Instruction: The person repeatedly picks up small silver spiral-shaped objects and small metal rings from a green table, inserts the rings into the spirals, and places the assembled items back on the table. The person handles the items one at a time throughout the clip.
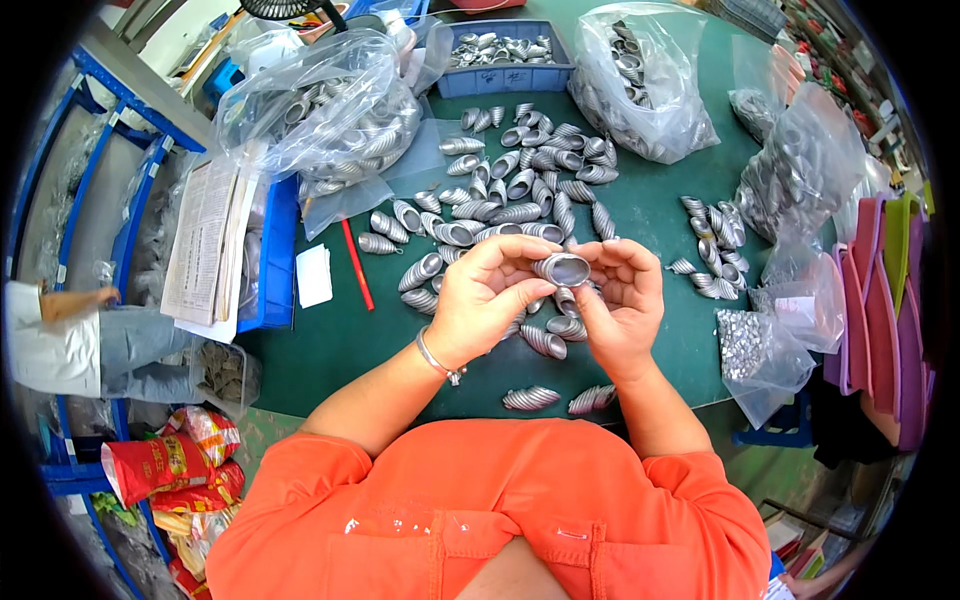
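Hands first: your left hand [487, 290] and right hand [622, 300] meet just above the green worktop [330, 340], and together they've got one ribbed silver metal shell [562, 268] pinched between them, open end facing up at you. Left fingers [515, 250] curl over the top of it with the thumb underneath, right fingers [610, 255] close in from the other side, so both hands are shut snug on that one piece. You've got a thin bracelet [436, 357] on the left wrist.

Container rundown, since that's the fun part:
- blue plastic bin [505, 78] at the far edge, holding a layer of the same silver shells
- big clear bag [330, 110] far left, stuffed with shells, slumped partly over the blue tray [275, 250] that has a stack of printed papers [205, 240] on it
- another clear bag [645, 85] far right of the bin, also full of shells, top open
- grey-looking bag [800, 170] further right, packed with small metal parts, can't tell exactly what kind
- small bag [755, 345] near your right elbow with tiny shiny bits inside

Loose shells [520, 195] are spread all over the worktop beyond your hands, with a smaller loose cluster [712, 240] off to the right. Red pencil [352, 265] lies beside a white slip [314, 275] on the left.
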A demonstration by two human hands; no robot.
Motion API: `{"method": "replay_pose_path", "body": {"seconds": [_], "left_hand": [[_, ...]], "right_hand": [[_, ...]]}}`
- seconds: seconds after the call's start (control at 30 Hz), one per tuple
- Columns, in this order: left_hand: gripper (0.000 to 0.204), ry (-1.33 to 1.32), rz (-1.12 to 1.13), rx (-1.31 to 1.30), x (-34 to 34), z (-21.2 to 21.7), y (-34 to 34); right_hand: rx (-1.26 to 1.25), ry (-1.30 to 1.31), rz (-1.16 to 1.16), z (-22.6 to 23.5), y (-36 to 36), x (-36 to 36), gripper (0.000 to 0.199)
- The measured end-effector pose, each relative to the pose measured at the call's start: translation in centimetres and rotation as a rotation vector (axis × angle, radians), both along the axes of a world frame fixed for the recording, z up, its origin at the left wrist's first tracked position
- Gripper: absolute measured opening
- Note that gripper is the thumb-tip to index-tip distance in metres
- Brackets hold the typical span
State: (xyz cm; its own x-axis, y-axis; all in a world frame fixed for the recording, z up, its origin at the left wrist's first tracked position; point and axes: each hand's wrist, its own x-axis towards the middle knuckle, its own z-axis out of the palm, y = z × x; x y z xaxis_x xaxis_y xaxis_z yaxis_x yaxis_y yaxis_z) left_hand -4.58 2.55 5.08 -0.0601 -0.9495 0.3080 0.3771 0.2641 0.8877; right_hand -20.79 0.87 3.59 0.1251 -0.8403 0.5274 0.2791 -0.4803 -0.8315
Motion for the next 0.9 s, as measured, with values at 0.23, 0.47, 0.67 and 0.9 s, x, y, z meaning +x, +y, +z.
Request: {"method": "replay_pose_path", "body": {"seconds": [0.23,0.47,0.67,0.9], "left_hand": [[0.033,-0.852,0.779,-0.765,6.0,4.4,-2.4],[0.027,-1.174,1.243,-0.410,22.0,5.9,-10.7],[0.017,-1.125,0.961,-0.549,14.1,4.4,-7.5],[0.018,-1.514,0.562,-0.160,13.2,-6.5,-9.4]], "right_hand": [[-0.025,0.191,-0.132,0.0,0.8,-1.3,0.027],[0.113,0.229,-0.201,-1.2,1.9,-3.8,0.011],[0.142,0.292,-0.262,-2.7,2.5,-5.8,0.012],[0.136,0.350,-0.219,-2.7,2.2,-5.7,0.012]]}}
